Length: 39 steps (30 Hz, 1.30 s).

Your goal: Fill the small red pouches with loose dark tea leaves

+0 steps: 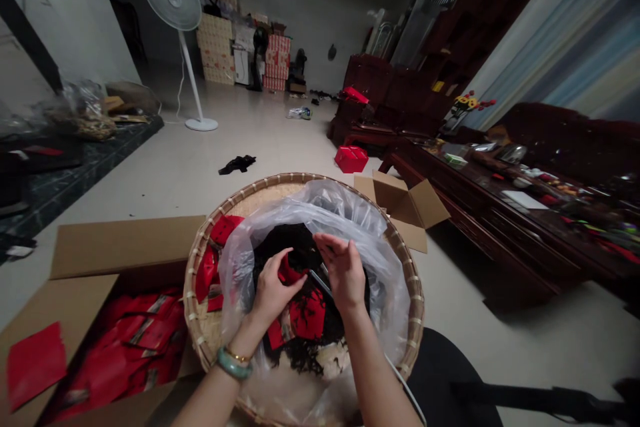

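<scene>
My left hand (274, 287) is closed round a small red packet (291, 269), holding its mouth upward. Across from it, my right hand (345, 273) has its fingers stretched out and its thumb apart; no held thing shows in it. Both hands are above dark, shredded dry leaves (280, 240), which look like tea, inside a clear plastic bag (240, 260). The bag lines a round woven bamboo basket (417, 293). Another red packet (310, 320), strewn with leaves, lies on the heap below my hands. A thin metallic strip (320, 282) runs beside my right hand; its kind is unclear.
More red packets (205, 273) lie along the basket's left side. An open carton (125, 247) full of red packets stands at left, another open carton (423, 203) at right. Beyond are a red box (351, 159), a white standing fan (195, 87) and a long dark wooden table (480, 213).
</scene>
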{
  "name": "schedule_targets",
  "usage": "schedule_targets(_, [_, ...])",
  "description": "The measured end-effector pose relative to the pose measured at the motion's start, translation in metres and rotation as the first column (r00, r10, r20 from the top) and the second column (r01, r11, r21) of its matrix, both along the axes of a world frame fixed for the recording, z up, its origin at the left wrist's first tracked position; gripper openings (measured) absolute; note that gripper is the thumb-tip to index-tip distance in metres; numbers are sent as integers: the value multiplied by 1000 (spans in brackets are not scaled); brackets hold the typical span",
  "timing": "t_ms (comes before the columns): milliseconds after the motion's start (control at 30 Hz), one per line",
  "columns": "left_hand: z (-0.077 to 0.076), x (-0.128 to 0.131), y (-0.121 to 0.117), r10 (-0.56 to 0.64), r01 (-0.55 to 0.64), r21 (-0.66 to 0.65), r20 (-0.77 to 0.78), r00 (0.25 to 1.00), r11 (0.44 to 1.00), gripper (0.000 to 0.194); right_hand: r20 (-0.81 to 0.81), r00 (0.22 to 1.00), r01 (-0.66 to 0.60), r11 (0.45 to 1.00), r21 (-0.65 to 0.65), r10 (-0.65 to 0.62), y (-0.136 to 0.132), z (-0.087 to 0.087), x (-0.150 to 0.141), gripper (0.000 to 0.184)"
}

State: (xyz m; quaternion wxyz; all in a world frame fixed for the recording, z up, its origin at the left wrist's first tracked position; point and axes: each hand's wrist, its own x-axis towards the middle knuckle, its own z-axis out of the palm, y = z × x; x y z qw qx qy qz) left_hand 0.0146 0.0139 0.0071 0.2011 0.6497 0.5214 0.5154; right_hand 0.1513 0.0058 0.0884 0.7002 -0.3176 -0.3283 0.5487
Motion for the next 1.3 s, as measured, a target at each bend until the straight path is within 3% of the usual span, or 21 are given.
schedule_targets(100, [1,-4,2,61,-62,7,11,998,998,54,174,985,29,992,-125,-7,-7,-21,9,28])
schedule_targets(167, [0,-5,2,89,-89,3,-3,996,996,55,371,923,-45,985,-165,104,-14,-35,13,16])
schedule_targets(233, [0,-4,1,96,-96,4,-34,995,995,55,519,847,-48,989,-140,115,-20,-41,14,10])
schedule_targets(333, [2,-1,-2,50,-50,5,-91,995,999,54,609,793,60,998,-26,-31,-25,-34,12,22])
schedule_targets(400, [5,1,-3,22,-22,-3,-117,993,1000,54,627,778,37,999,23,-43,-26,-26,10,31])
schedule_targets(567, [7,2,-3,-15,15,-1,-117,993,1000,53,675,738,-54,997,51,5,-21,-19,4,14])
schedule_targets(633, [8,0,-1,-52,50,-23,-77,996,998,57,708,705,-44,996,78,-25,-17,-20,4,5])
schedule_targets(733, [14,-7,3,-151,160,-165,68,986,973,58,783,617,-34,991,131,-82,-11,-21,9,7])
schedule_targets(833, [26,-10,8,-192,320,-368,344,919,873,38,835,548,-60,993,106,-57,-3,-24,14,8])
schedule_targets(967, [38,-6,7,-95,528,-458,685,722,715,36,770,639,19,1000,-7,-7,6,-33,13,34])
schedule_targets(1100, [37,1,4,11,612,-413,834,551,675,34,667,735,12,981,-192,122,11,-41,12,24])
schedule_targets(1200, [34,3,2,43,619,-387,868,495,683,31,613,777,7,971,-238,145,12,-43,13,23])
schedule_targets(1300, [34,4,0,-24,640,-397,838,544,658,38,591,802,30,982,-186,87,10,-42,12,22])
